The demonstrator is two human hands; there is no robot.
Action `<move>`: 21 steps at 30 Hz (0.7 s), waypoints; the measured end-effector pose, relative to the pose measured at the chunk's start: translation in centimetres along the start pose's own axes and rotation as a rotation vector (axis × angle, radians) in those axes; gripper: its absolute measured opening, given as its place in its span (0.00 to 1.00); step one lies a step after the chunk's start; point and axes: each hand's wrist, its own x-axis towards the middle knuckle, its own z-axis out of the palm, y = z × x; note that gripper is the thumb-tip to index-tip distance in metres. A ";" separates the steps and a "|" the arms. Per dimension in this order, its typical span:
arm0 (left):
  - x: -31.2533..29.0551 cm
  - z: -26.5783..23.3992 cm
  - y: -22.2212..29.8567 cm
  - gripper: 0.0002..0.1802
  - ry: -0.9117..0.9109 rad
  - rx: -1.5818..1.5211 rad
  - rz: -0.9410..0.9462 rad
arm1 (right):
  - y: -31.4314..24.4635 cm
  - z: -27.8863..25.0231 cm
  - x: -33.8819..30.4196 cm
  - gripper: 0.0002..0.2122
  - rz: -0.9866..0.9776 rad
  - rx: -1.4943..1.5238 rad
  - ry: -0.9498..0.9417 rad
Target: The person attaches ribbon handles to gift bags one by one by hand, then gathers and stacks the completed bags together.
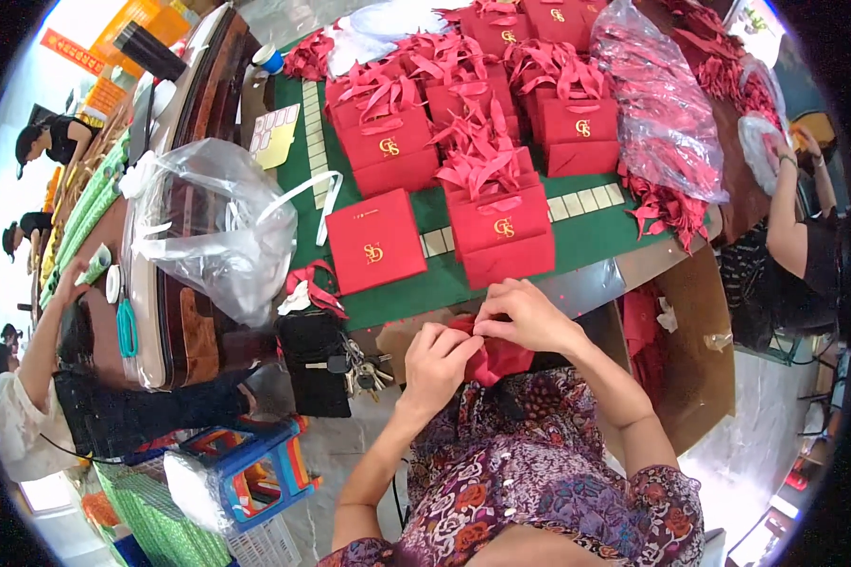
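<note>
My left hand (434,367) and my right hand (529,319) meet just past the table's near edge, above my lap. Both are closed, fingertips pinched together on a soft red piece (503,361). Fingers cover much of it, so I cannot tell whether it is ribbon or a bag. Just beyond my right hand stands a row of red gift bags (503,260) with ribbon handles and gold lettering. A flat red square (376,242), box or bag, lies to the left of that row.
More ribboned bags (388,151) fill the green tabletop (416,293). Clear plastic (222,227) lies left, a bagged red bundle (657,104) right. Keys (361,369) hang at a black pouch (303,340). A cardboard box (695,350) stands right. Other people work on both sides.
</note>
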 end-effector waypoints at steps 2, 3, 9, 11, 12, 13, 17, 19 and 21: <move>0.3 0.1 -0.3 0.10 -0.012 0.033 0.059 | 0.1 0.2 0.1 0.08 0.037 0.040 -0.011; 0.5 0.2 -0.4 0.10 -0.015 0.029 0.064 | 0.3 0.4 0.1 0.08 0.066 0.126 0.026; 0.7 2.3 -0.9 0.08 0.030 -0.197 -0.308 | 2.1 2.2 0.9 0.08 0.154 0.261 0.347; 0.9 2.7 -1.3 0.11 0.009 -0.169 -0.391 | 2.6 1.9 0.9 0.08 0.164 0.168 0.409; 1.2 2.7 -1.3 0.13 -0.009 -0.136 -0.479 | 2.9 1.9 0.6 0.07 0.114 0.187 0.413; 1.2 3.2 -1.8 0.14 -0.028 -0.076 -0.453 | 3.3 2.0 0.4 0.07 0.064 0.206 0.416; 1.3 4.2 -2.5 0.12 -0.072 -0.012 -0.426 | 2.1 -0.2 -0.7 0.08 0.255 0.061 0.477; 1.5 4.6 -2.5 0.10 -0.078 -0.034 -0.460 | 2.8 -0.2 -1.5 0.11 0.334 -0.230 0.503; 1.8 4.6 -2.4 0.10 -0.073 0.010 -0.432 | 3.0 0.3 -1.9 0.11 0.346 -0.252 0.457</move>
